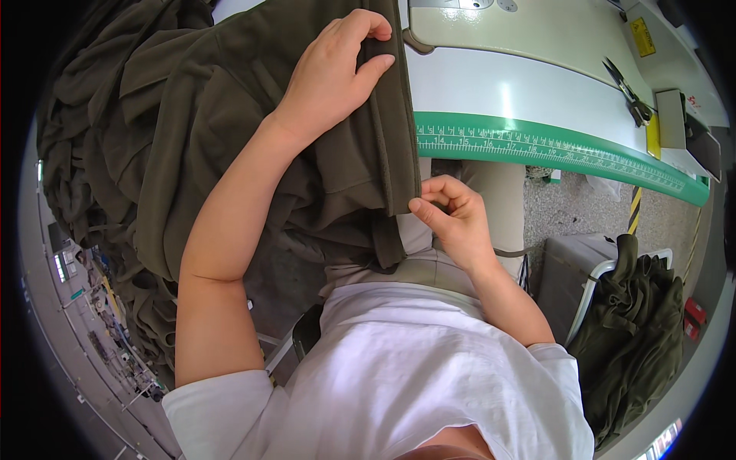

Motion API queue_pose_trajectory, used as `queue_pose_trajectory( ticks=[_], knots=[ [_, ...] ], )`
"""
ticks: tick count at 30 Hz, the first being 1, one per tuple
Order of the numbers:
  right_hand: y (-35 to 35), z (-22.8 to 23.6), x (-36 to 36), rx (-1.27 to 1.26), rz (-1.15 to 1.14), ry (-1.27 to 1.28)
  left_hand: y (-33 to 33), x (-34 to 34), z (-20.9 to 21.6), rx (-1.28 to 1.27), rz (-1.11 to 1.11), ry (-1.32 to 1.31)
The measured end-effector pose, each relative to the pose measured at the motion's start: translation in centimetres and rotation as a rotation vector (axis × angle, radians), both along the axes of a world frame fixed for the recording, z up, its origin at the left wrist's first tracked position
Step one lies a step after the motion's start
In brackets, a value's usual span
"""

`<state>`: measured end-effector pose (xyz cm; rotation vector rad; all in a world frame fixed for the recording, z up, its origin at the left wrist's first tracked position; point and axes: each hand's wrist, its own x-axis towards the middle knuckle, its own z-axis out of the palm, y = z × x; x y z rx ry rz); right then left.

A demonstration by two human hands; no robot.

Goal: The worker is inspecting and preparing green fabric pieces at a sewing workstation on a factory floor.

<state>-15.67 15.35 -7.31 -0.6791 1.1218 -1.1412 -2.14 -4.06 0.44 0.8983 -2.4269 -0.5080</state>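
Note:
A dark olive garment (pixel 222 115) of soft cloth spreads over the left part of the table and hangs over its front edge toward my lap. Near its far right edge, my left hand (pixel 330 73) lies on the cloth, thumb and forefinger apart. Its other fingers are partly hidden behind the hand. At the near corner of the folded, stitched edge, my right hand (pixel 458 222) pinches the cloth between thumb and fingers. That edge runs almost straight from one hand to the other.
A green ruler strip (pixel 552 146) lines the table's front edge. Black scissors (pixel 629 93) lie at the right, beside an open small box (pixel 673 119). The pale sewing machine bed (pixel 529 31) is at the back. More olive garments (pixel 632 322) hang over a grey bin (pixel 571 272) at the right.

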Motion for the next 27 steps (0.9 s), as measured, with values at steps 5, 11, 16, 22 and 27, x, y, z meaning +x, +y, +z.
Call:
queue_pose_trajectory(
  ticks=[5,11,16,22,27],
  knots=[
    [-0.3,-0.3,0.1,0.018,-0.005,0.009,-0.2,-0.3,-0.7,-0.05,0.071,0.051],
    [-0.6,0.5,-1.2,0.007,0.041,0.014,-0.6,-0.3,-1.4,-0.071,0.077,0.123],
    [0.2,4.8,-4.8,-0.111,0.304,0.694,-0.5,0.7,-1.3,0.033,0.091,0.156],
    [3.6,10.2,-7.2,-0.312,0.18,0.044,6.4,-1.3,0.6,0.098,-0.121,0.521],
    [6.0,14.1,-6.8,-0.742,0.1,-0.118,21.5,-4.6,1.5,0.838,-0.672,0.461]
  ],
)
